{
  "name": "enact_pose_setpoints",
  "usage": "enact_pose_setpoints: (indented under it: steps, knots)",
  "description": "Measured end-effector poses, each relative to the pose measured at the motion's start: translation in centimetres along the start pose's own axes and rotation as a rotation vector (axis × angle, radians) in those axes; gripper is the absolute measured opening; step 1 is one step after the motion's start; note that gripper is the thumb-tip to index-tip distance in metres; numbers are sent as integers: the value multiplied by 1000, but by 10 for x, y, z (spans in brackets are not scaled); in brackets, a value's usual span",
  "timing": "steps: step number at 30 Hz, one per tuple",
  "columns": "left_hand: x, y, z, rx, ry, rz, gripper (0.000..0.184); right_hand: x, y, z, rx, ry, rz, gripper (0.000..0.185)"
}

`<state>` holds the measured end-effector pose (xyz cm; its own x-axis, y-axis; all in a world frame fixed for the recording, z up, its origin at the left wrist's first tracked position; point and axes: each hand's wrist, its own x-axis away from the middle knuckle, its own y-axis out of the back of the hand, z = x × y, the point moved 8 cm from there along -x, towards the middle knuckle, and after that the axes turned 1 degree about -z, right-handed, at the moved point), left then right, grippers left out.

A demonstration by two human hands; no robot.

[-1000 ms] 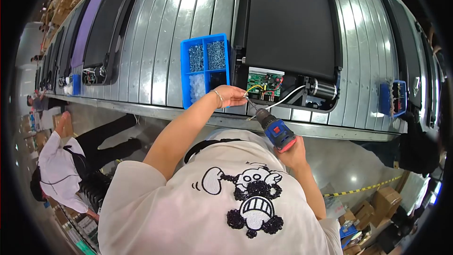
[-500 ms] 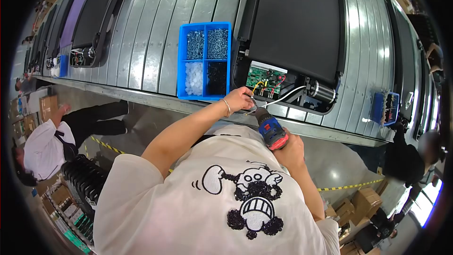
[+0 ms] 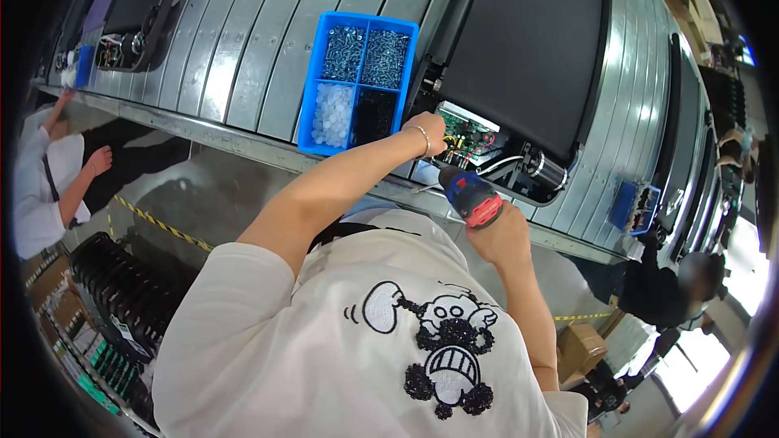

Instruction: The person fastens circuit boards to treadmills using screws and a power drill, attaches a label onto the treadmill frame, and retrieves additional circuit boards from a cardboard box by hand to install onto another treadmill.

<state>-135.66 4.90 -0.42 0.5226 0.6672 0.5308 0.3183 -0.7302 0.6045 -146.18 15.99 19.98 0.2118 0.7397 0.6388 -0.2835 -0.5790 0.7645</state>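
Observation:
My right hand (image 3: pixel 505 237) grips a blue and red cordless drill (image 3: pixel 472 197), its nose turned toward the near end of a black treadmill (image 3: pixel 527 49). My left hand (image 3: pixel 430 131), with a bracelet at the wrist, is at the left edge of the green circuit board (image 3: pixel 475 139) in the treadmill's open end. Its fingers are curled closed, and what they hold is hidden. A white cable (image 3: pixel 497 164) runs from the board area toward the silver and black motor (image 3: pixel 545 170). The drill's tip is partly hidden near my left hand.
A blue divided bin (image 3: pixel 305 126) of screws, white plastic pieces and black parts stands left of the treadmill on the metal slat conveyor (image 3: pixel 260 49). Another blue bin (image 3: pixel 623 204) is at the right. Co-workers are at the left (image 3: pixel 49 178) and right (image 3: pixel 661 288).
My left hand has moved from the drill's tip up to the circuit board's left edge. The drill stays in my right hand. The whole view has tilted a little.

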Motion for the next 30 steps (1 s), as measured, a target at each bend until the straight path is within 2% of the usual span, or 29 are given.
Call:
enact_pose_setpoints:
  steps: [4, 7, 12, 19, 22, 25, 28, 30]
  knots:
    - [-3, -2, 5, 16, -26, -28, 23, -1, 20, 22, 101, 13, 45, 35]
    - [0, -2, 9, 76, -6, -59, 22, -11, 7, 11, 42, -8, 51, 36]
    - [9, 4, 8, 112, 37, -123, 21, -11, 11, 19, 125, 40, 24, 36]
    - [1, -1, 10, 127, -39, 5, 23, -13, 9, 10, 104, -20, 49, 38]
    - [0, -2, 9, 56, -100, -26, 23, -15, 4, 7, 69, -4, 37, 41]
    - [0, -4, 11, 67, -21, -76, 23, -10, 16, 25, 139, 60, 51, 39]
    - [-5, -11, 13, 18, -61, -108, 22, -11, 21, 25, 112, 67, 74, 39]
    - [4, 1, 6, 24, -43, 7, 26, -14, 21, 24, 158, 75, 81, 38]
